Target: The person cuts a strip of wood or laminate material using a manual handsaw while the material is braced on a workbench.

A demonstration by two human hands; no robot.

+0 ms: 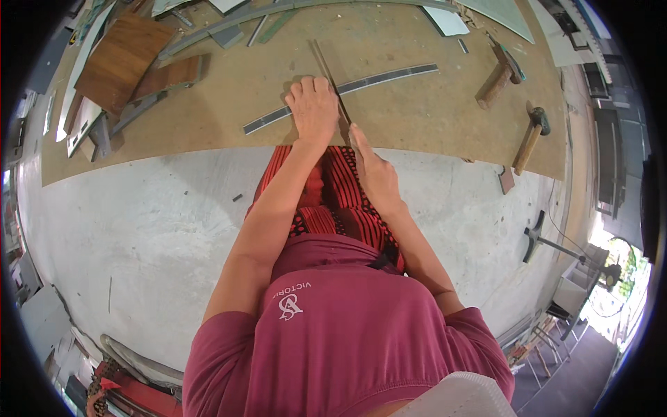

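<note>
A long narrow grey strip (pixel 390 77) lies slantwise on the brown board. My left hand (pixel 313 108) is closed over it near its middle, fingers curled and pressing down. In my right hand (pixel 376 170) is the handle of a saw (pixel 324 61), its long thin blade seen edge-on. The blade crosses the strip just right of my left hand and points away from me. Whether its teeth have entered the strip cannot be made out.
Two hammers, one (pixel 501 71) farther away and one (pixel 532 139) nearer, lie at the board's right. Brown wooden pieces (pixel 125 62) and offcuts pile up at the left. A long curved grey strip (pixel 229 22) runs along the back. Pale concrete floor (pixel 160 229) borders the brown board (pixel 417 125).
</note>
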